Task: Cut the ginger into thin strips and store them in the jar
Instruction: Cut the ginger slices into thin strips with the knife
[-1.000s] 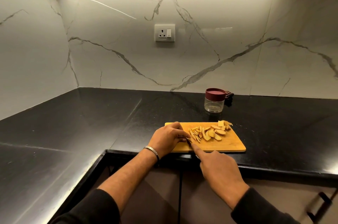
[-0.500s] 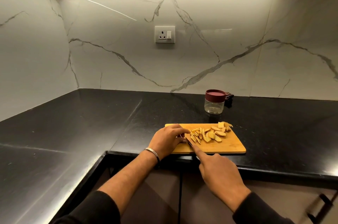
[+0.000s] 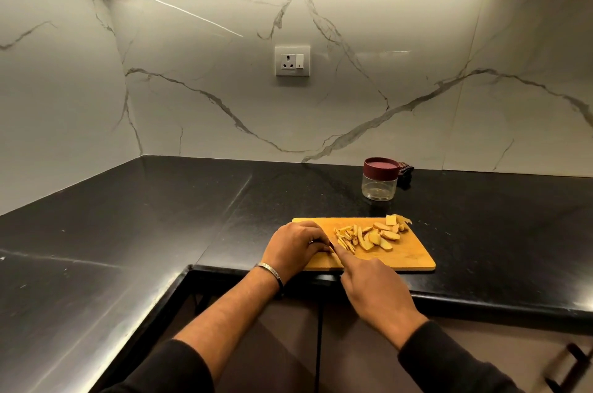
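Nearest us, low in the frame, our two forearms in dark sleeves reach up toward the middle. Our right hand lies back-up over the desk's front edge, forefinger stretched along a knife whose handle is hidden under the palm; its grip is closed round that knife, of which only a dark sliver shows. Our left hand, a bangle at the wrist, rests knuckles-up on the left part of the cutting board; whether its curled grip pinches a piece we cannot tell. The ginger, strips and slices, lies heaped just right of it. Further back, right of center, the lidded jar stands on the black desk.
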`<state>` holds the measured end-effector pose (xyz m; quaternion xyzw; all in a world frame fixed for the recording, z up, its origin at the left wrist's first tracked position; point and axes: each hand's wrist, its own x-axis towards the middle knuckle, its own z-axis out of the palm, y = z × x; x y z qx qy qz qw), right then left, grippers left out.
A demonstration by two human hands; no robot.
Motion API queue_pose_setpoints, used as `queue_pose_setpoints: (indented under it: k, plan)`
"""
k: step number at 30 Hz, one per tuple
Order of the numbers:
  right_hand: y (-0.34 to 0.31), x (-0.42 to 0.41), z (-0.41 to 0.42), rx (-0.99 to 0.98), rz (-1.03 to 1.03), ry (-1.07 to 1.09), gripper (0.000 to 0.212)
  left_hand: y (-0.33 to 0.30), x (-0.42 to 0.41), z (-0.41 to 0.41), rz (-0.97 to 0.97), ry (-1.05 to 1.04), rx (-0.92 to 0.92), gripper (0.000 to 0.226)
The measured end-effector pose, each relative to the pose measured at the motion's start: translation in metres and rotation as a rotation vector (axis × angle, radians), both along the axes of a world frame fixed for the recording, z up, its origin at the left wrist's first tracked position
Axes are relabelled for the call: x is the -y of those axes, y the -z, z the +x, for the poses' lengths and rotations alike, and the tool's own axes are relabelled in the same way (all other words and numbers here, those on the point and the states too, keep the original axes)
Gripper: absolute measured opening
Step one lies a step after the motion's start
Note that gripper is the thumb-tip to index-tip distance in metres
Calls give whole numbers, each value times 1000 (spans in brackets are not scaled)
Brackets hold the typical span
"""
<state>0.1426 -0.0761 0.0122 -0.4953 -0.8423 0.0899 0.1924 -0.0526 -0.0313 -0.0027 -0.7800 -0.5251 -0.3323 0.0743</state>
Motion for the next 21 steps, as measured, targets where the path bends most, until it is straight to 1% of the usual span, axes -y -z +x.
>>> queue_pose_setpoints:
  k: [6, 12, 14, 21]
  plan:
    - [-1, -6, -3, 41, -12, -13, 55, -1, 0, 1, 9, -11, 8, 11]
    - [1, 1, 4, 18, -71, -21, 56, 1, 0, 1, 3, -36, 20, 12]
    - [3, 10, 10, 34, -43, -12, 57, 1, 0, 1, -3, -39, 21, 12]
    - [-3, 28, 27, 182, 50, 34, 59, -1, 1, 1, -27, -34, 4, 12]
